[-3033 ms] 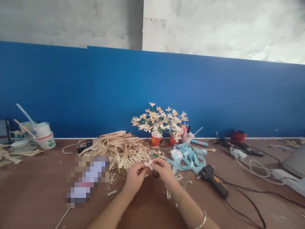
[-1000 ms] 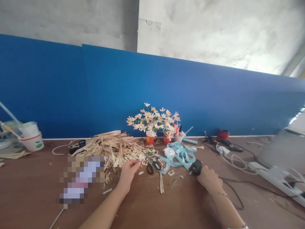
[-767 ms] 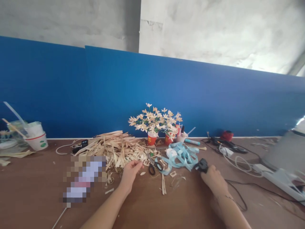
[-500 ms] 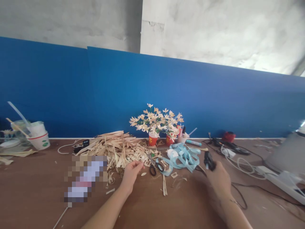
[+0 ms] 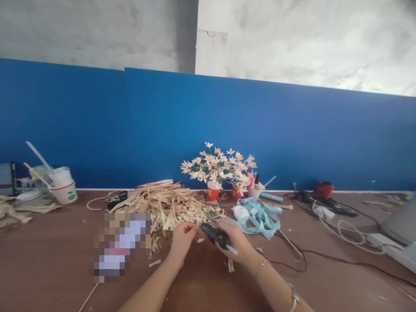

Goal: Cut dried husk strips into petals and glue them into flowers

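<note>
Glue gun: the black glue gun (image 5: pixel 216 235) is above the middle of the desk (image 5: pixel 198 286), nozzle toward the left hand, a pale glue stick (image 5: pixel 232 249) jutting from its rear.
Right hand: the right hand (image 5: pixel 236 239) is wrapped around the gun; a chain bracelet (image 5: pixel 261 266) and a metal bangle (image 5: pixel 294 297) sit on that arm.
Left hand: the left hand (image 5: pixel 182 239) has thumb and fingers drawn together in a pinch, close to the nozzle; whether anything small is between them cannot be told.
Below the nozzle: a small pale petal-shaped scrap (image 5: pixel 200 240).
Just beyond the hands: a heap of dry straw-coloured strips (image 5: pixel 165 203), its near edge partly hidden by the left hand.
Beyond the right hand: tangled light-blue ribbon (image 5: pixel 261 216), partly covered by that hand.
Behind: pale flowers (image 5: pixel 217 164) in red cups (image 5: pixel 213 193), before a blue panel (image 5: pixel 182 121).
Right side: a black cord (image 5: pixel 289 269) loops near the right forearm; farther off lie white cable (image 5: pixel 344 236) and a white power strip (image 5: pixel 393 248).
Left side: a pixelated oblong patch (image 5: pixel 125 245) beside the heap, its contents unreadable; farther out, a white cup (image 5: pixel 65 193) with a red rim.
</note>
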Motion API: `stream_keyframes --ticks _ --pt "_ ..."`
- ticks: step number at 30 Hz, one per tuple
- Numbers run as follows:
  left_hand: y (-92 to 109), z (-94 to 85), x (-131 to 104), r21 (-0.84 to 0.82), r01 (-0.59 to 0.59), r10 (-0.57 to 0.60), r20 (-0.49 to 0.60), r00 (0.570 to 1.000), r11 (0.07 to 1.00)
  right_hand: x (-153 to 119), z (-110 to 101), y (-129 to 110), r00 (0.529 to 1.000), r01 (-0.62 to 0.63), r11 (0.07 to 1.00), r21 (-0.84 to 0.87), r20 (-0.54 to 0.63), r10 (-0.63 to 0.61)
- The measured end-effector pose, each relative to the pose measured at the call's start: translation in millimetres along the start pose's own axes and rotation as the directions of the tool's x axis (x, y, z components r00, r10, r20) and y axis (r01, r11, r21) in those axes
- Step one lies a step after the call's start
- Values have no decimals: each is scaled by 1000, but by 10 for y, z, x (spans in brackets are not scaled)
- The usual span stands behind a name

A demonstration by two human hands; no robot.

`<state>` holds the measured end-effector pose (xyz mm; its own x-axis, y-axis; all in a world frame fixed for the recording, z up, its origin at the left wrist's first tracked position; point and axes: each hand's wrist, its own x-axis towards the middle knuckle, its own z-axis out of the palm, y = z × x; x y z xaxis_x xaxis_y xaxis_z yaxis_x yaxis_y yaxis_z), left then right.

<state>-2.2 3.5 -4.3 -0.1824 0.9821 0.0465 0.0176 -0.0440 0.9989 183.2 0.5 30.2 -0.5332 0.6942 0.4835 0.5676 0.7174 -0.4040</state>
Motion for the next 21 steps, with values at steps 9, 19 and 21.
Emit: stream_keyframes --ticks 9,19,21 --pt "29 10 -39 -6 27 -27 8 1000 1000 -70 184 148 1000 -28 999 -24 -1 28" --pt "34 7 -53 7 24 -24 28 999 1000 -55 178 148 999 -37 997 -71 21 38" --pt "42 8 -59 3 28 -28 28 999 1000 -58 181 150 999 -41 996 -76 25 43"
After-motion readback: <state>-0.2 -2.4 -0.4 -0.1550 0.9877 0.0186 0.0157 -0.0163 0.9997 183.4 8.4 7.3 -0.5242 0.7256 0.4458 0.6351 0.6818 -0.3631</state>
